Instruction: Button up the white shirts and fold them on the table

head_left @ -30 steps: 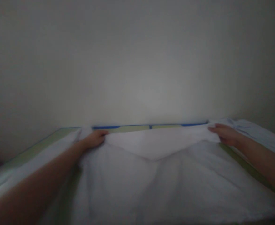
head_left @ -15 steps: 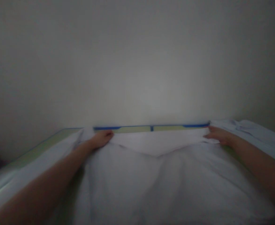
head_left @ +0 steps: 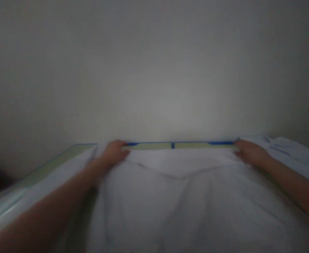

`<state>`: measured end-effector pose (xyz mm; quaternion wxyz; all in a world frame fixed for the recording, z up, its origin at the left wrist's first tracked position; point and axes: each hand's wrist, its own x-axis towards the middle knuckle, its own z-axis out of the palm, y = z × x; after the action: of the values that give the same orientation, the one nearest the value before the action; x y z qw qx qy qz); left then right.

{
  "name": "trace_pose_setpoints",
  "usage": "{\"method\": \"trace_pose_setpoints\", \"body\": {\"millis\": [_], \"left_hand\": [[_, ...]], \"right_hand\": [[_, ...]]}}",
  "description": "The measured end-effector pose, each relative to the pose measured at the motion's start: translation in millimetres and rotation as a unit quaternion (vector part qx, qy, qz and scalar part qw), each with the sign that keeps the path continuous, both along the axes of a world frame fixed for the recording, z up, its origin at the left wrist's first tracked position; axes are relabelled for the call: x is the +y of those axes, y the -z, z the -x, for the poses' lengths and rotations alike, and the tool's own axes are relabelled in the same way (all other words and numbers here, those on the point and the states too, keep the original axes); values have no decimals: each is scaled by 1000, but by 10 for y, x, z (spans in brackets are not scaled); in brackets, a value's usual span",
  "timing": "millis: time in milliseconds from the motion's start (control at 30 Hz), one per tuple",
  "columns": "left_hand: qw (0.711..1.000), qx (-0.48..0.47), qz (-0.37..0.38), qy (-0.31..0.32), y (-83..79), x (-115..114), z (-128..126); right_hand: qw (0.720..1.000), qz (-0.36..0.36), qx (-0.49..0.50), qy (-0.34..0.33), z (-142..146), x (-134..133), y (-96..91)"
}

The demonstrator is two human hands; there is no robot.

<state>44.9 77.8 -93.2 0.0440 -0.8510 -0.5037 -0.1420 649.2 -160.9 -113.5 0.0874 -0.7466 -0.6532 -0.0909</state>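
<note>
A white cloth garment [head_left: 175, 203], possibly a shirt, lies spread in front of me with its folded-looking top band [head_left: 178, 160] toward the wall. At the band's left corner is my left hand [head_left: 114, 153], its forefinger and thumb apart. My right hand [head_left: 250, 153] is at the opposite corner, also with a gap between finger and thumb. Both hands rest at the cloth's far edge, and blur hides exactly where they touch it. The near end of the garment runs out of view.
Under the cloth is a pale green surface with a blue border [head_left: 220, 143], set against a plain grey wall [head_left: 167, 77]. More white cloth lies on the left [head_left: 62, 175] and a rumpled white cloth [head_left: 288, 149] on the right.
My left fingers, pinched on the cloth corner before, have spread apart. The right hand has opened slightly, and the flap hanging below it no longer shows. The view shifted a little.
</note>
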Motion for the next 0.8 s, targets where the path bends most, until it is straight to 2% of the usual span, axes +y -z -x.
{"method": "trace_pose_setpoints", "body": {"millis": [67, 133, 200, 233, 300, 333, 433, 533, 600, 633, 733, 800], "left_hand": [[999, -15, -14, 35, -85, -267, -252], [990, -26, 37, 131, -161, -644, -567], [957, -16, 93, 273, -206, -1049, -863], [930, 8, 124, 346, -212, -1230, -980], [894, 20, 144, 424, -188, -1503, -1133], [883, 23, 149, 444, -160, -1587, -1169], [888, 14, 147, 435, -59, -1670, -1179], [916, 10, 121, 381, -8, -1646, -1193], [927, 19, 87, 363, -14, -1644, -1279], [929, 29, 69, 362, -24, -1652, -1345], [924, 79, 35, 372, -50, -1691, -1568], [912, 119, 27, 391, -52, -1715, -1665]], "right_hand": [[999, 8, 32, -21, 218, 77, -47], [995, 37, 74, -62, 458, 132, 7], [990, 61, 75, -107, 637, 127, 155], [988, 72, 63, -120, 688, 99, 244], [985, 102, 47, -131, 705, 15, 397], [982, 118, 51, -135, 677, -26, 442], [972, 135, 111, -154, 504, -76, 429], [978, 91, 176, -69, 273, 14, 306], [986, 68, 153, -14, 121, 108, 257], [990, 68, 126, -9, 55, 150, 250], [992, 104, 69, -38, -80, 229, 264], [989, 118, 89, -28, -122, 247, 270]]}}
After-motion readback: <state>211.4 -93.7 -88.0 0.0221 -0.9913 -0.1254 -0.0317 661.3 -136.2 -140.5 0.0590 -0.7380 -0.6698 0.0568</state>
